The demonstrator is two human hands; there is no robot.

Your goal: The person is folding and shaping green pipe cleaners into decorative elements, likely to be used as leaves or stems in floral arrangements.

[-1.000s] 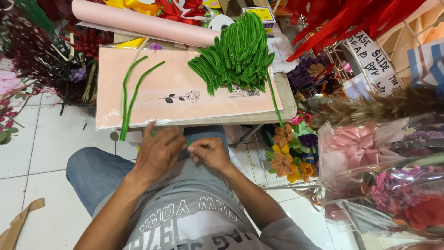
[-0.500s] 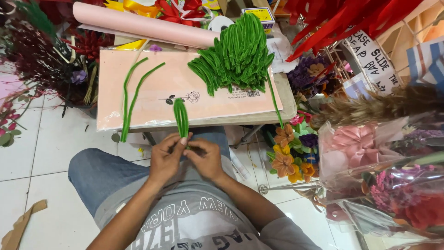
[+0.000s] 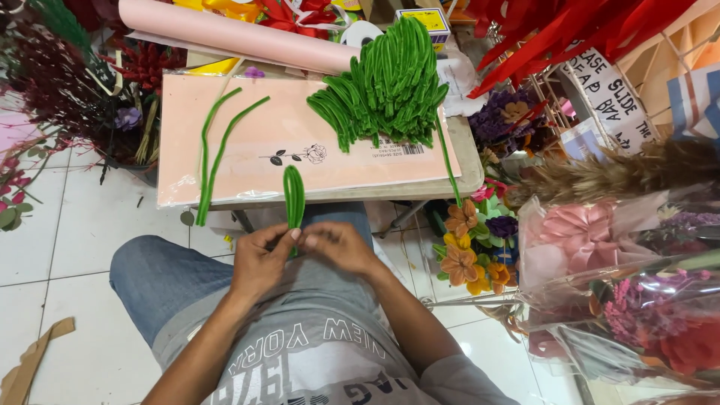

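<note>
Two hands (image 3: 300,255) around one folded green pipe cleaner (image 3: 293,196)

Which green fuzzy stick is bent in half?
The folded pipe cleaner pinched by both hands; the two loose ones lie long on the pink paper.

Head camera looks steeply down (close) over lap and table (image 3: 465,161).
</note>
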